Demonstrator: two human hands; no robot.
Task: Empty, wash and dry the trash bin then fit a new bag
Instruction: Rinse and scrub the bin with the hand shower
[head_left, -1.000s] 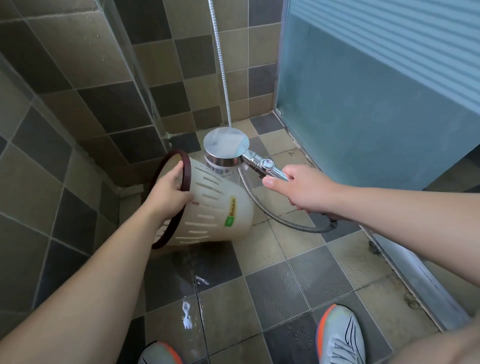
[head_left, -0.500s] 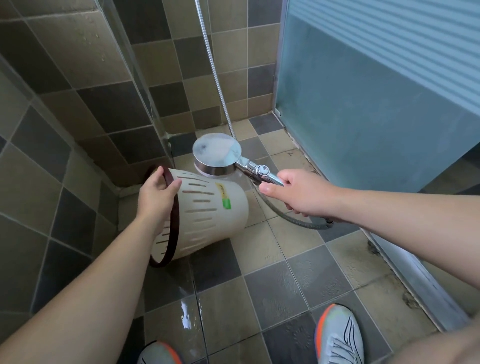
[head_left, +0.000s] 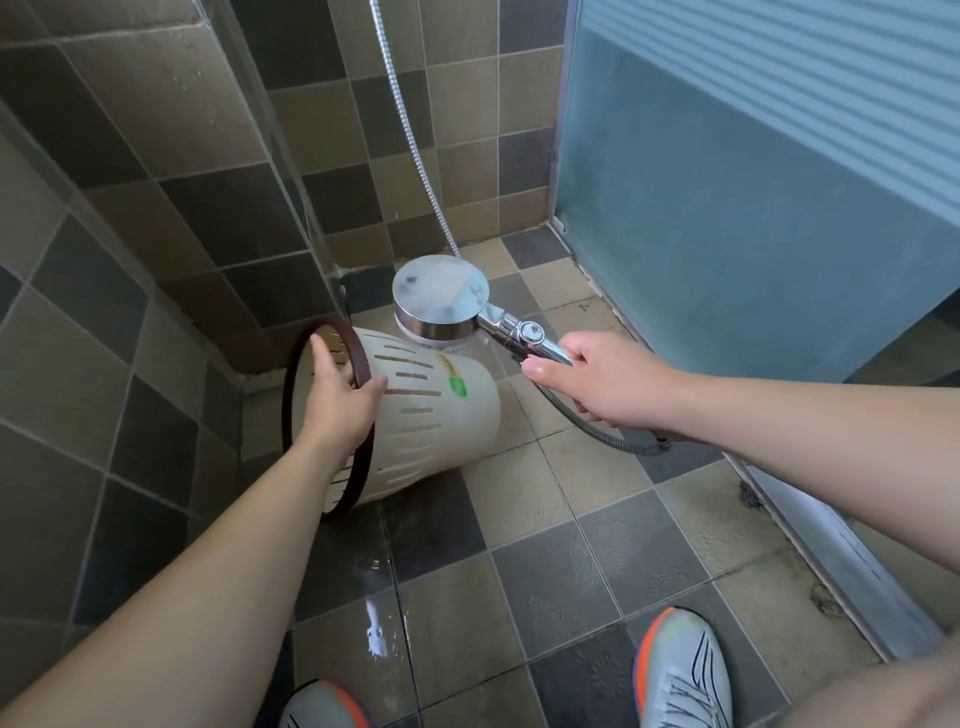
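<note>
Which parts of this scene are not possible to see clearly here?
Head view:
- Inside of the white slotted plastic bin: mouth turned away; left hand covers it.
- Spray face of the chrome shower head: points downward.
- Green label's text: too small.
- Silver hose's top: cut off by edge.

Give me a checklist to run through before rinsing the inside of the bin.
1. Left hand grips the bin's dark rim: ok.
2. Right hand holds the shower head by its handle: ok.
3. Bin tipped on its side, mouth toward the person: ok.
4. Spray aimed into the mouth: not ok, head faces down over the bin's outer wall.
5. Inside free of trash: cannot tell.
6. Hose free of kinks: ok where visible.
</note>
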